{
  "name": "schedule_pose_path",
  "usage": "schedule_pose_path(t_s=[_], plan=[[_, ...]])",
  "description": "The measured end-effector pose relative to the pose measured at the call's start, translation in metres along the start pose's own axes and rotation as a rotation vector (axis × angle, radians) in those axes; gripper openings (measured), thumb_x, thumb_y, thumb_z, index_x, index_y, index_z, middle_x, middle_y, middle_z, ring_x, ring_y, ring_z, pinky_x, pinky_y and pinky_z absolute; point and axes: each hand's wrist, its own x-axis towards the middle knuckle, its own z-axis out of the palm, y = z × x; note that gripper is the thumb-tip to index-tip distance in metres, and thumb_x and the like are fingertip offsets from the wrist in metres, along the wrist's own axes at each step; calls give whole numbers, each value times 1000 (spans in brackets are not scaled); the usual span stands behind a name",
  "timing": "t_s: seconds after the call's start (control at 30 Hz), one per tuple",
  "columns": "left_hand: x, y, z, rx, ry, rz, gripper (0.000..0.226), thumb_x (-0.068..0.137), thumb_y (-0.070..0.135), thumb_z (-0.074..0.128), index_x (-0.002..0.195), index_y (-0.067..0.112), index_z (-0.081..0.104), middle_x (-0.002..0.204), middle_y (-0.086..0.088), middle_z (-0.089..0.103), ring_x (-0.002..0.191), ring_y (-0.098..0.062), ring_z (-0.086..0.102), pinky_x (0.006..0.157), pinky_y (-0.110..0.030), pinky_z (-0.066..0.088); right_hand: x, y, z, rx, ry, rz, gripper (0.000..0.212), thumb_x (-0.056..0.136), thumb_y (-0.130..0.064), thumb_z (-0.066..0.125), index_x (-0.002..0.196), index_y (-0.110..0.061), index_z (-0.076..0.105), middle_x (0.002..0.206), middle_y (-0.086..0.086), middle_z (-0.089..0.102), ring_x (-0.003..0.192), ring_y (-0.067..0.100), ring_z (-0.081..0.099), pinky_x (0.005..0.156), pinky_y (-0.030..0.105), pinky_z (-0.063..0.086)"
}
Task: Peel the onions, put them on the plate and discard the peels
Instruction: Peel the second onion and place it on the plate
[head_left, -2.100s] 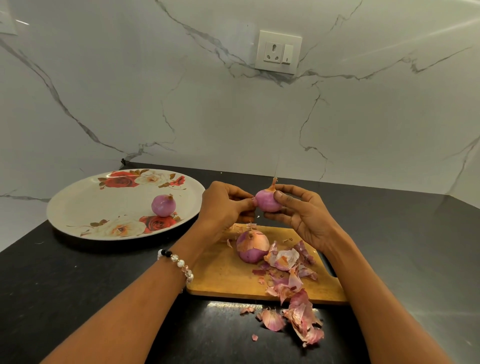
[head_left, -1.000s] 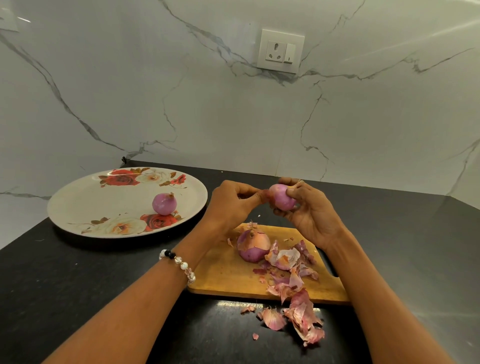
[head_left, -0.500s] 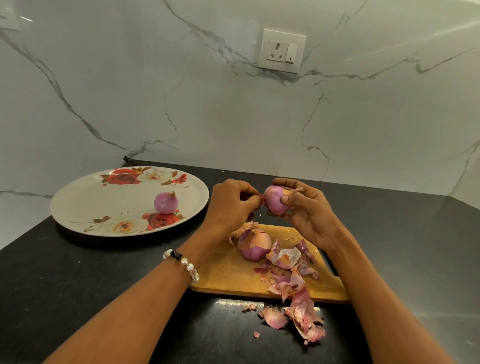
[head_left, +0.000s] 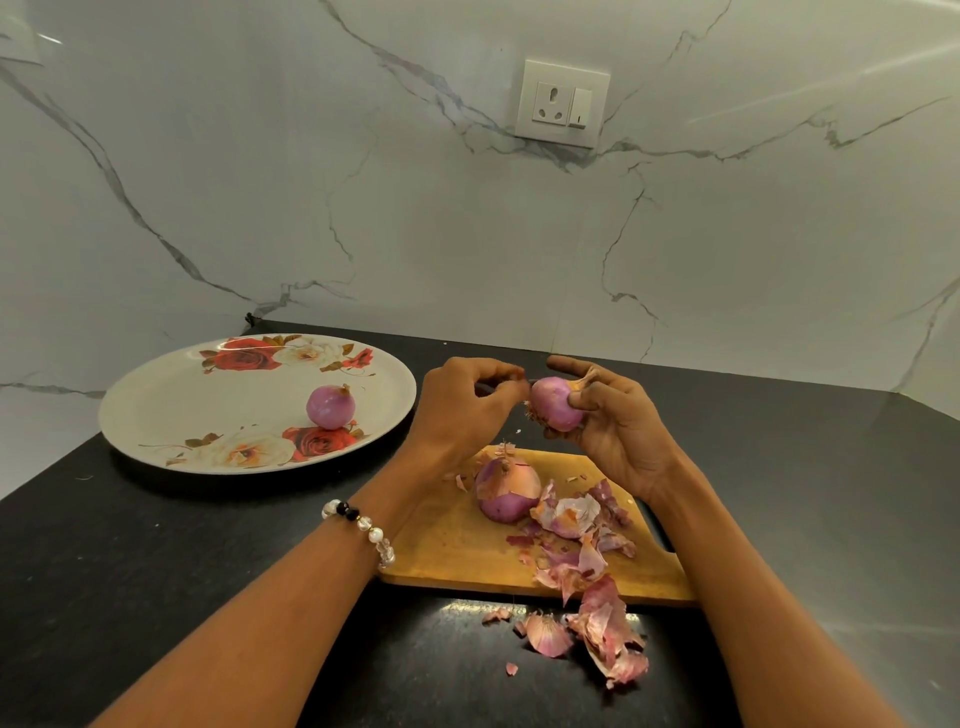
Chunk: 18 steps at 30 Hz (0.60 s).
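Observation:
My right hand (head_left: 615, 423) grips a small purple onion (head_left: 555, 402) above the wooden cutting board (head_left: 457, 540), its dry stem tip by my fingers. My left hand (head_left: 462, 408) is curled just left of it, fingertips pinched at the onion's root end. A partly peeled onion (head_left: 505, 488) lies on the board among loose peels (head_left: 576, 525). More peels (head_left: 605, 634) spill over the board's front edge onto the black counter. One peeled onion (head_left: 331, 407) sits on the floral plate (head_left: 208, 395) at the left.
The black counter (head_left: 156, 561) runs to a marble wall close behind, with a socket (head_left: 562, 104) above the hands. The plate lies near the counter's left edge. Bare counter stretches to the right of the board.
The onion has been turned in my right hand, stem tip now pointing right instead of up. My left fingertips have shifted to the onion's root end. Plate and board onions have not moved.

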Motion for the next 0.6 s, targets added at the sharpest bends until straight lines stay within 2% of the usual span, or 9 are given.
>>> schedule_pose_path(t_s=[0.07, 0.13, 0.2, 0.27, 0.4, 0.6], plan=[[-2, 1, 2, 3, -72, 17, 34, 86, 33, 68, 115, 17, 69, 98, 8, 68, 79, 5, 60, 66, -7, 50, 0, 1, -1, -24, -4, 1, 48, 68, 0, 59, 116, -3, 62, 113, 24, 62, 92, 34, 68, 62, 33, 59], [-4, 1, 4, 8, -123, 11, 40, 83, 34, 71, 118, 15, 67, 101, 5, 70, 79, -1, 63, 69, -14, 54, 0, 1, -2, -77, -25, -7, 48, 71, 0, 63, 119, -6, 62, 111, 23, 64, 93, 31, 69, 67, 34, 61], [-4, 1, 4, -12, -151, -16, 37, 83, 27, 72, 118, 14, 67, 101, 0, 72, 79, -9, 67, 67, -18, 57, 0, 2, -3, -154, -45, -10, 45, 78, 5, 67, 120, -8, 63, 113, 24, 65, 95, 30, 69, 72, 36, 61], [-4, 0, 2, -7, -168, -27, 33, 83, 20, 72, 115, 13, 69, 94, 1, 72, 76, -9, 68, 65, -16, 56, 0, 3, -4, -206, -53, -9, 42, 84, 11, 63, 120, -9, 63, 116, 24, 63, 97, 30, 69, 75, 37, 61], [-4, -3, 0, 1, -171, -21, 34, 80, 15, 73, 114, 14, 70, 99, -1, 73, 81, -7, 67, 71, -17, 56, -2, 2, -2, -231, -55, -3, 42, 85, 15, 60, 118, -10, 64, 116, 22, 63, 98, 30, 68, 77, 33, 61], [-2, -6, -1, -9, -138, -53, 31, 87, -1, 62, 115, 11, 68, 97, -3, 71, 74, -7, 68, 68, -14, 55, -1, 1, -1, -216, -41, -8, 40, 84, 12, 61, 117, -10, 64, 114, 18, 63, 104, 31, 66, 76, 33, 60]])
